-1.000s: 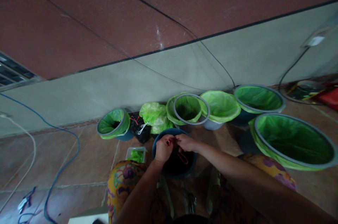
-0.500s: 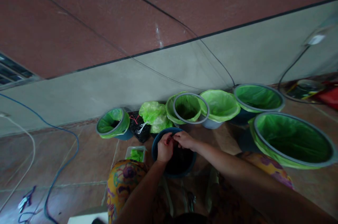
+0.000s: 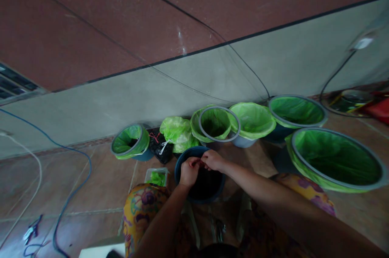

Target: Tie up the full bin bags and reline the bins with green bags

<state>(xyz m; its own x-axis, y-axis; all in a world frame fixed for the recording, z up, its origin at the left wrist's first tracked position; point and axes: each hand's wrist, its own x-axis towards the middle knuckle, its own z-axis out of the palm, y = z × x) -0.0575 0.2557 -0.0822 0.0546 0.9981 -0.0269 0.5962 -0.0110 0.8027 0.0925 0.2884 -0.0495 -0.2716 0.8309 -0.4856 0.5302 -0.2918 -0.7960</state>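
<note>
My left hand [image 3: 189, 173] and my right hand [image 3: 213, 160] meet over a round blue bin [image 3: 202, 201] with a dark inside, which stands on the floor between my knees. The fingers of both hands are bent in a pinch, fingertips nearly touching. Whatever they hold is too small and dark to make out. Just left of the bin is a clear plastic tub [image 3: 166, 181] with bright green plastic [image 3: 157, 178] in it. Behind the bin lie a tied green bag [image 3: 176, 129] and a black bag [image 3: 164, 154] with ties.
Along the wall stand a small green-lined bin [image 3: 120, 150], a bin with a loose grey ring [image 3: 219, 141], a light green-lined bin [image 3: 255, 122] and a dark one [image 3: 298, 126]. A large lined bin [image 3: 337, 187] is at my right. A blue cable [image 3: 75, 190] crosses the left floor.
Both hands stay over the blue bin, with small finger movements only. My right fingertips sit slightly lower against the left ones. The view has shifted a little.
</note>
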